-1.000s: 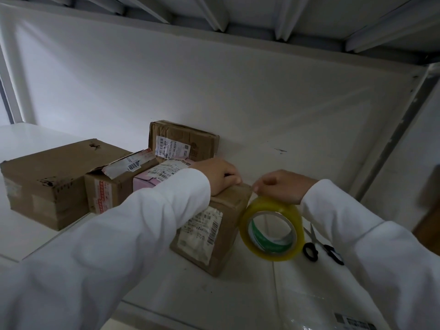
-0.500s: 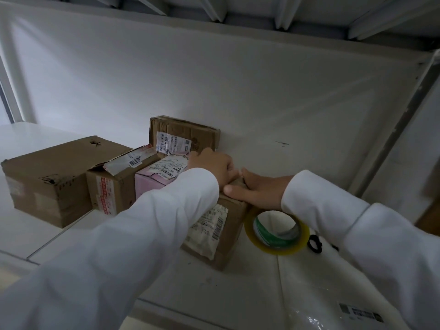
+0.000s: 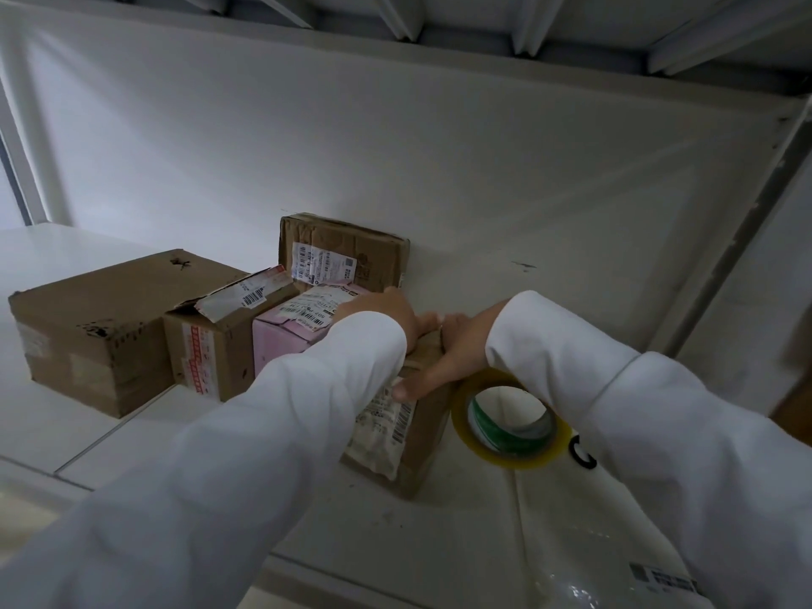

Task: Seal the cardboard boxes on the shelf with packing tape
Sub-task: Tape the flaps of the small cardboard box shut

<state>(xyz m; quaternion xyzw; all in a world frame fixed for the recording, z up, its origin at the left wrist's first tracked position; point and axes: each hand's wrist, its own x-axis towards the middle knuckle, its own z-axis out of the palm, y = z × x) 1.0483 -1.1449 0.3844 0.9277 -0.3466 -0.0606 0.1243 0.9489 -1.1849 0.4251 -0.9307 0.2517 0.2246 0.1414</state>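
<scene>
1. On the white shelf [image 3: 439,542], nearest the camera, stands the small cardboard box [image 3: 413,437].
2. Left hand [image 3: 382,320] rests on its top; right hand [image 3: 448,358] presses flat over its corner.
3. Tape roll [image 3: 509,421] lies just beside it.
4. Other boxes [image 3: 101,327] sit behind.

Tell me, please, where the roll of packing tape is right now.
In the head view the tape roll sits right of centre on the white shelf, just right of the small cardboard box and below the right hand.
</scene>
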